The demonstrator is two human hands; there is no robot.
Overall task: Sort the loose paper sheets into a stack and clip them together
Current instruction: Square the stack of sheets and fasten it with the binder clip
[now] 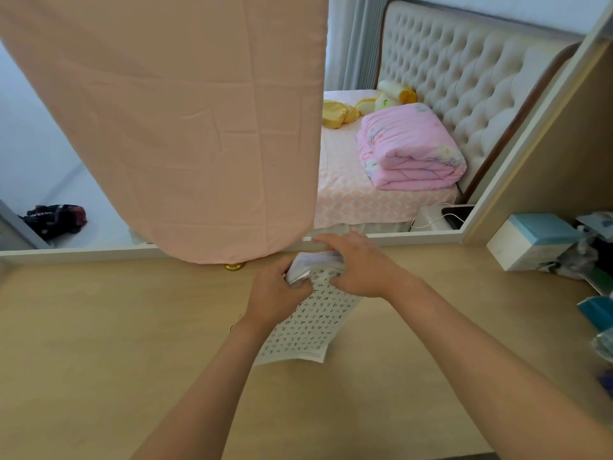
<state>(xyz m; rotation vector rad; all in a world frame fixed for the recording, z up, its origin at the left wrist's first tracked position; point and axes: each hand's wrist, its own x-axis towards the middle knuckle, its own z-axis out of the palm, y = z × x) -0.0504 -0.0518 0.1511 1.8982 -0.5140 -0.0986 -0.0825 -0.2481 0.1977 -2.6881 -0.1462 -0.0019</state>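
On the pale wooden desk (pixel 132 360), the left hand (pixel 278 292) pinches the far end of the thin white printed paper sheets (pixel 308 327) while the right hand (pixel 360 267) presses straight fingers on top; they look light and floppy, best held by the edges.

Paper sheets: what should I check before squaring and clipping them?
1. Left hand grips the curled top paper sheets: ok.
2. Right hand rests on them: ok.
3. Edges lined up as one stack: not ok; the printed sheet lies askew on the desk.
4. A clip within reach: cannot tell; none plainly shows.
5. Pink cloth hangs close behind the hands and may snag: not ok.
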